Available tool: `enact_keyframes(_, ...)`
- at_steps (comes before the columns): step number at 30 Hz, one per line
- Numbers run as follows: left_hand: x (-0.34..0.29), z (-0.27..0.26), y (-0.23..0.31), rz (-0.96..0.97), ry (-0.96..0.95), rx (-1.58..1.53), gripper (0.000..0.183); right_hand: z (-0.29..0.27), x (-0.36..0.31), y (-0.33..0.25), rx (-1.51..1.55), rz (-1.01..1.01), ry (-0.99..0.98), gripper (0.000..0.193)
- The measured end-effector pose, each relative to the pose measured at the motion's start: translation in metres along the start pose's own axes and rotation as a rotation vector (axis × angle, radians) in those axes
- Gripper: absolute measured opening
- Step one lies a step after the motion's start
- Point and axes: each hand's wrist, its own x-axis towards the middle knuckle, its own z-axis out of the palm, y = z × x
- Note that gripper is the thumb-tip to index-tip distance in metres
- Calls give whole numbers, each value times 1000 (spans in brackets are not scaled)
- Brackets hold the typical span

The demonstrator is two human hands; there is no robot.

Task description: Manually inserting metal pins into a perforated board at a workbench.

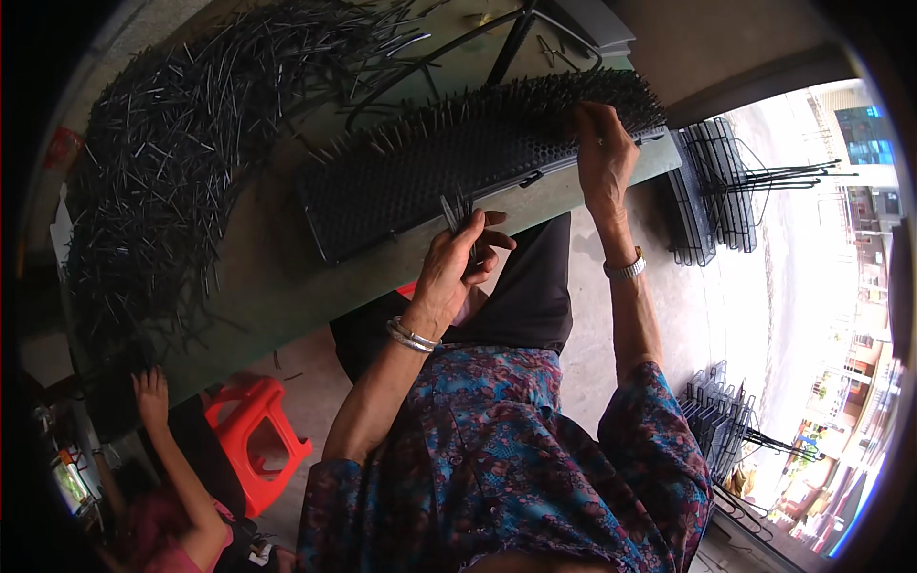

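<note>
My left hand (449,263) is closed around a small bunch of thin dark rods (457,212), their ends sticking up past the thumb. It is just in front of a long black perforated tray (382,196) with rows of small holes. Many similar rods stand upright in the tray's far rows, forming a bristly band (516,105). Over the tray's right part, my right hand (607,158) has its fingers pinched together among the standing rods. Whatever is between those fingertips is too small and dark to make out.
A large heap of loose dark rods (172,134) covers the table's left side. Another person's hand (150,396) touches the near left table edge, beside a red plastic stool (258,439). Black wire racks (731,186) stand on the floor at right. A dark frame (511,48) lies behind the tray.
</note>
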Motion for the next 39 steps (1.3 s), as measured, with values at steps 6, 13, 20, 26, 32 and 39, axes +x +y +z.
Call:
enact_keyframes(6,6,-5,-1,39,11,-107,39,-2,2,1,-20,-75,-16,10)
enact_keyframes(13,8,-10,-7,54,52,-226,34,-8,12,-3,-73,-125,-102,9)
enact_keyframes(20,4,-6,-5,53,92,-231,34,-12,25,0,-82,-187,-223,9)
enact_keyframes(26,7,-11,-9,105,122,-224,34,-16,38,4,7,-106,-373,8)
enact_keyframes(32,2,-7,-7,59,98,-206,31,-19,39,0,-31,-228,-366,13)
enact_keyframes(39,1,-5,-6,16,85,-200,29,-19,39,4,72,-210,-427,16)
